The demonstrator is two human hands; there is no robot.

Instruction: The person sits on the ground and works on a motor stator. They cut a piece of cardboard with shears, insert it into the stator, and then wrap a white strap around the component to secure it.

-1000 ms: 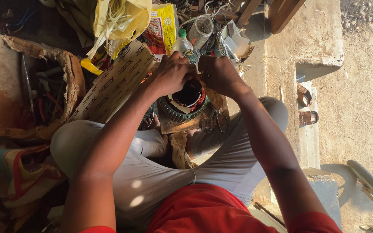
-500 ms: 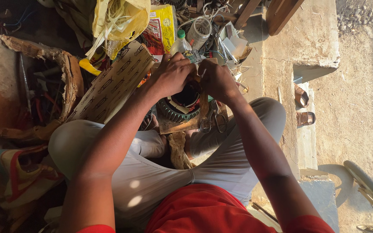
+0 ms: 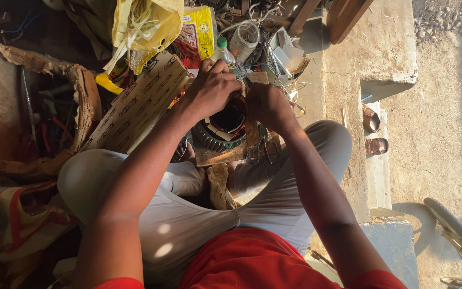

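A round toothed metal motor core (image 3: 217, 136) with pale insulation in its slots rests on a piece of brown card (image 3: 217, 155) over my crossed legs. My left hand (image 3: 209, 91) curls over its far rim, fingers bent and pressing on it. My right hand (image 3: 266, 104) grips the right side of the core, thumb toward the centre. Whatever the fingertips pinch is hidden. A pair of scissors (image 3: 260, 152) lies on the card just below my right wrist.
A patterned cardboard strip (image 3: 135, 104) leans at my left. A torn cardboard box of tools (image 3: 38, 118) stands further left. Yellow bags (image 3: 145, 21), a plastic bottle (image 3: 223, 48) and wire clutter lie ahead. A concrete step (image 3: 375, 59) and sandals (image 3: 372, 131) are at the right.
Both hands have drawn closer together over the core and shifted slightly toward its far rim. The view has tilted a little; the core stays on my lap.
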